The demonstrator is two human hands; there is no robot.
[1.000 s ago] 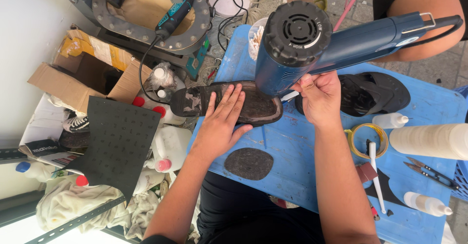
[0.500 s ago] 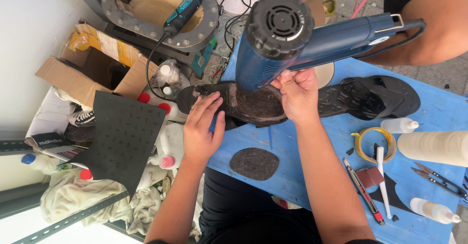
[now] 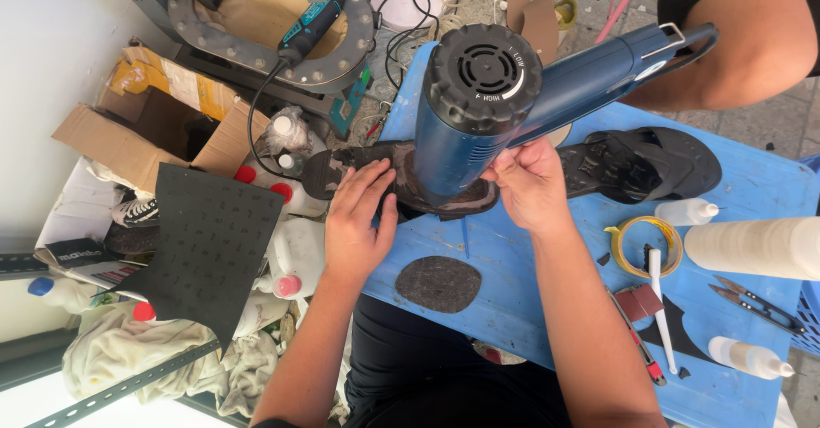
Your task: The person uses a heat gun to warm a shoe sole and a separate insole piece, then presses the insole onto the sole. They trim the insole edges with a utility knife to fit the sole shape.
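Observation:
A dark worn shoe sole (image 3: 342, 165) lies on the blue table (image 3: 512, 257). My left hand (image 3: 359, 223) presses flat on its left part, fingers apart. At the sole's right end, the fingers of my right hand (image 3: 530, 184) are curled and pinch its edge. Directly above the sole's middle hangs a blue heat gun (image 3: 478, 95), nozzle down, hiding that part. Another person's arm (image 3: 743, 43) at the top right holds the heat gun's handle.
A black sandal (image 3: 641, 163) lies right of my right hand. On the table are a dark oval patch (image 3: 438, 284), tape roll (image 3: 636, 244), scissors (image 3: 756, 304), glue bottles (image 3: 688, 213) and a white roll (image 3: 752, 247). A black rubber sheet (image 3: 205, 240) and cardboard box (image 3: 162, 120) sit left.
My left hand slid from the middle of the sole toward its left end. The heat gun now hangs over the sole's centre, and my right hand stays at the right edge.

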